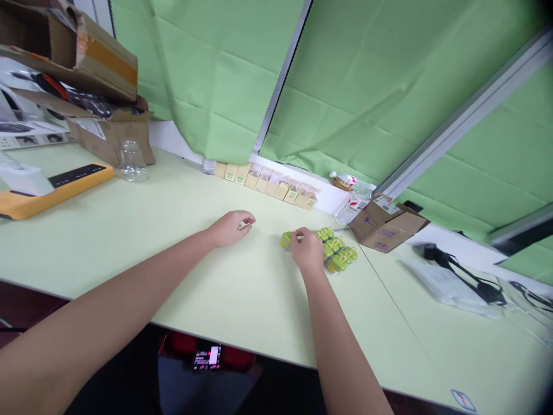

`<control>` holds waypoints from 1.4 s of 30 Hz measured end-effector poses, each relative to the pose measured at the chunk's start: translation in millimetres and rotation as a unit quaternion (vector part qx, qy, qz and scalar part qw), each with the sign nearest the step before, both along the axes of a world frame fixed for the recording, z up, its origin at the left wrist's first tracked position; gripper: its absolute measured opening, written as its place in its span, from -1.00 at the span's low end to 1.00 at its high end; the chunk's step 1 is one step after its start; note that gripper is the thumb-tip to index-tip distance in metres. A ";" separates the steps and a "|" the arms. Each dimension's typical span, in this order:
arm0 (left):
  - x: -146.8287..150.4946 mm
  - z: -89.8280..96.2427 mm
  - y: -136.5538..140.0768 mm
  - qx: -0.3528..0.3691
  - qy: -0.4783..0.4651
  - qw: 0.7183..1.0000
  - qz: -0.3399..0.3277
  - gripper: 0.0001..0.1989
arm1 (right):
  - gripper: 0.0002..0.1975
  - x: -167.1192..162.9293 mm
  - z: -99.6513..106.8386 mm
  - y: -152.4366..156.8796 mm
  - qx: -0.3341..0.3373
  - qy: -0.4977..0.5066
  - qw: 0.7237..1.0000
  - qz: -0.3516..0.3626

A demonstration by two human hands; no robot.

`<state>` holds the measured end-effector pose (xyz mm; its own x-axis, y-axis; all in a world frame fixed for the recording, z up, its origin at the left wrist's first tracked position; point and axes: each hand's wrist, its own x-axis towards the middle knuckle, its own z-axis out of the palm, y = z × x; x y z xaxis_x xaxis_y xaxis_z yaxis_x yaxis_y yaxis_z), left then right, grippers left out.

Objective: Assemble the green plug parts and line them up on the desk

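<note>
The left hand (231,228) hovers over the table (246,288), thumb and fingers slightly apart, seemingly empty. Rightward, the right hand (307,249) appears to pinch a green-lidded box (286,240) by its top; a loose grip could drop it, or the wrist could knock the grouped boxes (339,260) just right (partly hidden behind it). Whether the pinched box touches down is unclear.

1 head-worn view, facing forward and down, from near above the table (259,288), toward green blinds (367,75)
</note>
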<state>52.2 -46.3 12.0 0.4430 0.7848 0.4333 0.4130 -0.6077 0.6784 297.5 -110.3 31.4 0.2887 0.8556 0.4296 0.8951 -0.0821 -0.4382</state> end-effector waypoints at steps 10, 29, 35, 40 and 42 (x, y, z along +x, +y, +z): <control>4.3 -4.7 -7.7 -0.011 0.021 0.999 -0.025 -0.75 | -0.82 40.1 8.0 -4.8 -0.017 -0.057 0.993 -0.101; 6.0 14.0 -10.2 0.051 0.010 0.985 0.167 -0.61 | -0.66 -38.5 -24.1 -0.7 0.004 0.125 0.980 0.155; 11.5 11.7 -15.6 0.011 0.035 0.996 0.078 -0.54 | -0.69 -32.3 -20.1 -3.1 0.011 0.068 0.984 0.163; 10.4 1.8 -14.5 -0.006 0.057 0.997 0.046 -0.56 | -0.74 -13.1 -9.0 -3.0 0.026 -0.028 0.992 0.124; 7.8 -0.7 -11.6 -0.007 0.054 0.998 0.042 -0.57 | -0.74 -9.6 -7.0 -2.0 0.025 -0.039 0.993 0.106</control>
